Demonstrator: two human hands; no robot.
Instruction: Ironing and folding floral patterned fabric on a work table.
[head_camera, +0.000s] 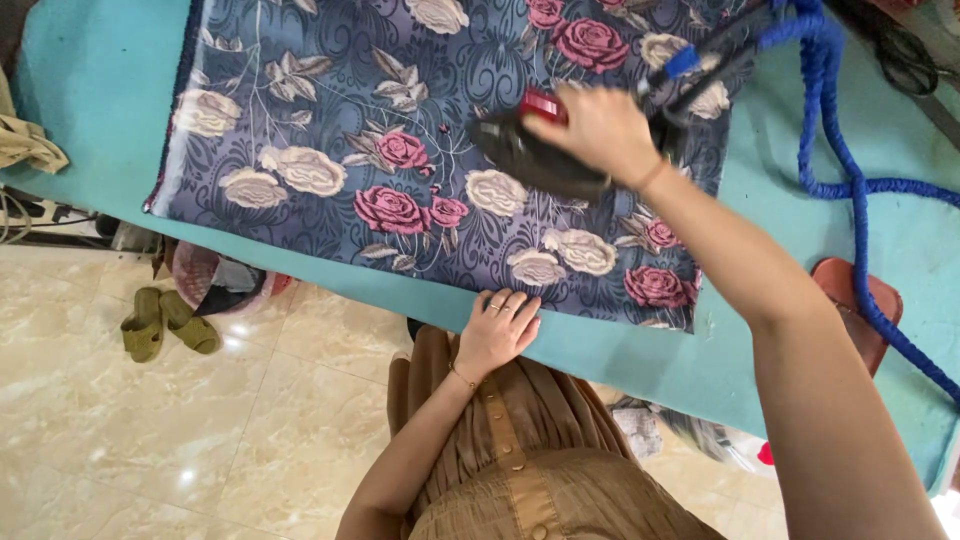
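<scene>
Right hand (597, 128) is clenched on the handle of a dark steam iron (540, 155), sole down on the floral fabric (340, 130), roughly mid-cloth toward its right end. The iron is motion-blurred, so its exact outline can't be read. A red part shows at the handle just beside the knuckles.

Left hand (499, 328) lies flat, fingers spread, grasping nothing. Its fingertips press the fabric's near hem where that hem meets the near edge of the ironing table (90, 90).

Edges: the fabric's near hem runs close along the table's near edge. A bare teal strip shows along the left edge and a wider bare area toward the right edge. Open cloth lies left of the iron, and less lies to its right.

One blue wrapped hose (835, 150) runs from the iron's rear across the right part of the table and off the right edge. One reddish-brown pad (860, 300) sits at the near right, under the hose.

Surface: teal cover on the table. Room: glossy beige marble-look tiles.

Count: one fabric sheet, one iron, one hose, two olive slippers (165, 322) on the floor (200, 440) beside one basket of scraps (225, 280) under the table's near edge.
</scene>
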